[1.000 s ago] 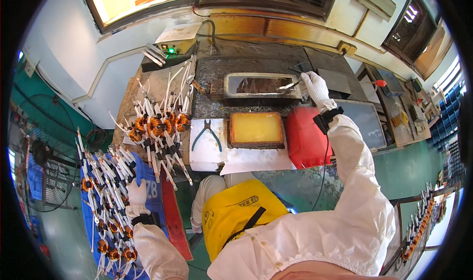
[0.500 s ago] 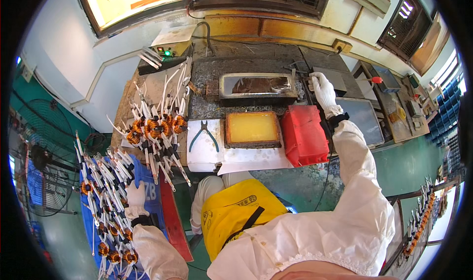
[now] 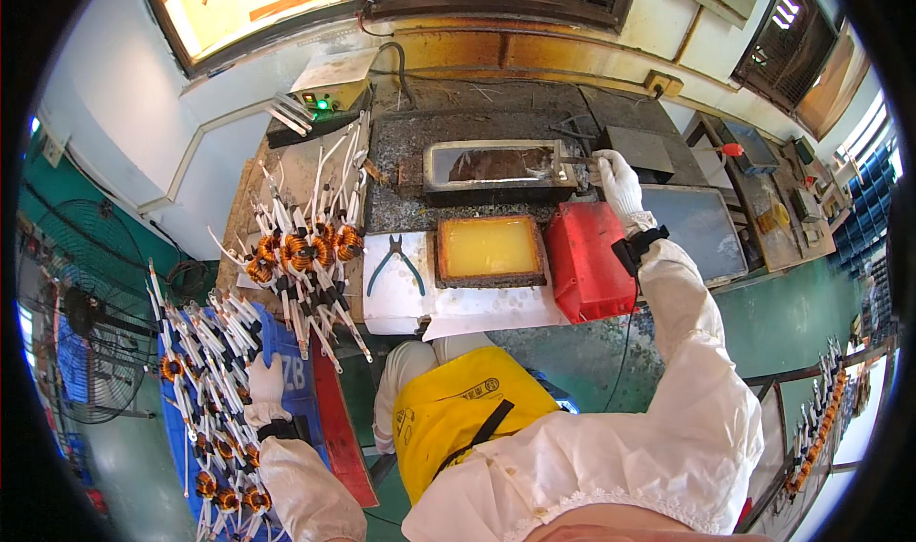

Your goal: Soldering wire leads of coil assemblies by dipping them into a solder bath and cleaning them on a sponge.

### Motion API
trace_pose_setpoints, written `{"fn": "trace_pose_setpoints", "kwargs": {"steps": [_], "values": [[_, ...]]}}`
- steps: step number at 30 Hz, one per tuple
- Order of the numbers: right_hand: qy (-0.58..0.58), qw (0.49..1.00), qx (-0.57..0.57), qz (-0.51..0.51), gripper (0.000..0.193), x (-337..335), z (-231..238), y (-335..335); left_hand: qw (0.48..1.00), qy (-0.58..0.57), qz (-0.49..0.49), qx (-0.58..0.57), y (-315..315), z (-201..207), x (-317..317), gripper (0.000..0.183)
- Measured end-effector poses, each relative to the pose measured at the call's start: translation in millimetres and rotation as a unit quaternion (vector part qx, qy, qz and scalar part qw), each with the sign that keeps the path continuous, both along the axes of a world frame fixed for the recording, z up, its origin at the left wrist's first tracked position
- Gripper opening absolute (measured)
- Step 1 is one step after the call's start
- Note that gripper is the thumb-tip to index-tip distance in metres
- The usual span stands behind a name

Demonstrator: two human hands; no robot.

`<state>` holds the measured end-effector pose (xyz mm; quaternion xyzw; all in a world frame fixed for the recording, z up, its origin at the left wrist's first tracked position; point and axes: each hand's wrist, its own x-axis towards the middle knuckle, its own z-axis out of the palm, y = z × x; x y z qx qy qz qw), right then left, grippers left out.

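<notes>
Right hand (image 3: 620,181) at the metal tray's (image 3: 496,166) right end, fingers closed on a thin tool. Left hand (image 3: 264,386) rests on coils (image 3: 205,370), fingers' grip unclear.

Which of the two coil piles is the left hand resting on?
The left hand rests on the coil pile in the blue tray at lower left, not the bench pile beside the pliers.

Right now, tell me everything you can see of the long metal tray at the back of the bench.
The long metal tray is a shallow rectangular trough with grey, crusted walls, lying level with its long side across the dark, spattered bench top. It holds a dark brown, glossy fill. It sits just behind the square pan of yellow liquid. The gloved right hand is at its right end, gripping a metal piece there; what that piece is cannot be told.
</notes>
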<state>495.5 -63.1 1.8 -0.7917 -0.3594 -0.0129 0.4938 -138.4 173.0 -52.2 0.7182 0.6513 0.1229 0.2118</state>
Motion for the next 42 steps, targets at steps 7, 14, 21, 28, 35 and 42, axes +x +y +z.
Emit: {"fn": "trace_pose_setpoints", "kwargs": {"steps": [7,14,21,28,35,42], "values": [[0.113,0.989,0.085,0.037,0.021,17.7,-32.2,3.9,1.000,0.014,0.003,0.011,-2.1,2.6,4.1,0.034],[0.243,0.955,0.166,0.030,0.025,10.9,-35.8,2.8,1.000,0.016,0.013,0.002,-3.6,4.2,4.9,0.035],[0.349,0.903,0.248,0.042,0.025,14.9,-50.2,0.8,1.000,0.026,0.004,0.013,-2.7,2.1,3.0,0.036],[0.398,0.868,0.295,0.045,0.026,20.1,-51.5,-7.1,1.000,0.028,0.013,-0.005,-3.5,6.0,6.8,0.036],[0.373,0.868,0.328,0.015,0.025,36.6,-27.2,-22.2,1.000,0.007,-0.003,-0.001,-4.0,5.1,3.2,0.034],[0.307,0.894,0.324,-0.047,0.023,57.2,-17.8,-25.1,0.999,0.028,0.005,0.029,-1.4,-2.1,1.0,0.034]]}}
